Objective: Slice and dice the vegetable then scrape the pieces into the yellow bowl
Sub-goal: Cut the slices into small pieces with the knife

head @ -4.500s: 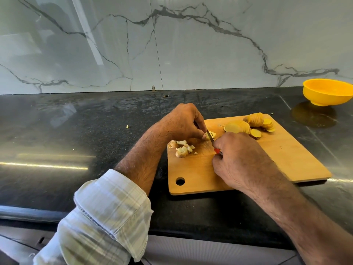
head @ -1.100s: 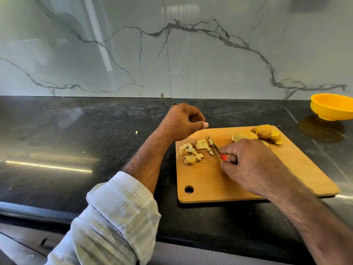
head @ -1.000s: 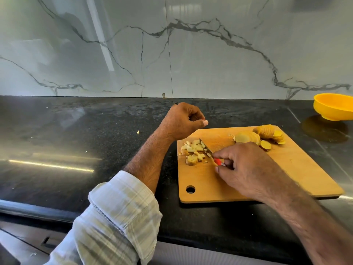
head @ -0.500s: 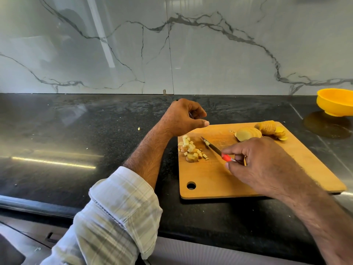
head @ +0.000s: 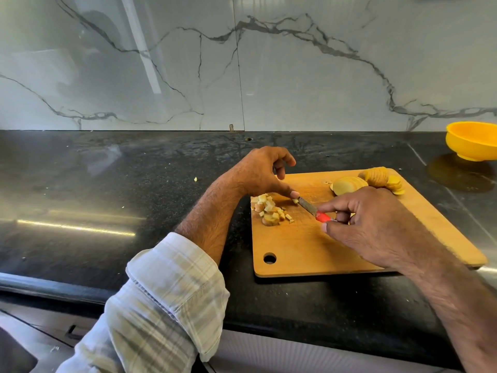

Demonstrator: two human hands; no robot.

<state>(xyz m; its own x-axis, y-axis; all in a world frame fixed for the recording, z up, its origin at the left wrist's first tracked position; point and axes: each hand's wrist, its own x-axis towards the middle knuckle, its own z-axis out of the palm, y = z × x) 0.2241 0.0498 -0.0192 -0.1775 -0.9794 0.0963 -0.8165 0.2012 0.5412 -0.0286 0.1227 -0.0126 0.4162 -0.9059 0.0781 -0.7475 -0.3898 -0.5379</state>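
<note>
A wooden cutting board (head: 317,251) lies on the black counter. A pile of diced pale-yellow pieces (head: 270,210) sits at its left edge. Several round slices (head: 368,181) lie fanned at its far side. My right hand (head: 376,224) grips a small knife (head: 308,206) by its red handle, with the blade pointing left toward the dice. My left hand (head: 262,172) holds nothing; its thumb tip touches the blade tip, where a small piece sticks. The yellow bowl (head: 473,144) stands at the far right, apart from the board.
The black counter (head: 121,189) stretches wide to the left, with a stray vegetable bit (head: 195,179) on it. A marble wall rises behind. The counter's front edge runs below my forearms.
My right hand dragged the knife to sweep the dice together, then lifted the blade. My left thumb has now come down onto the blade tip. The view shifted slightly.
</note>
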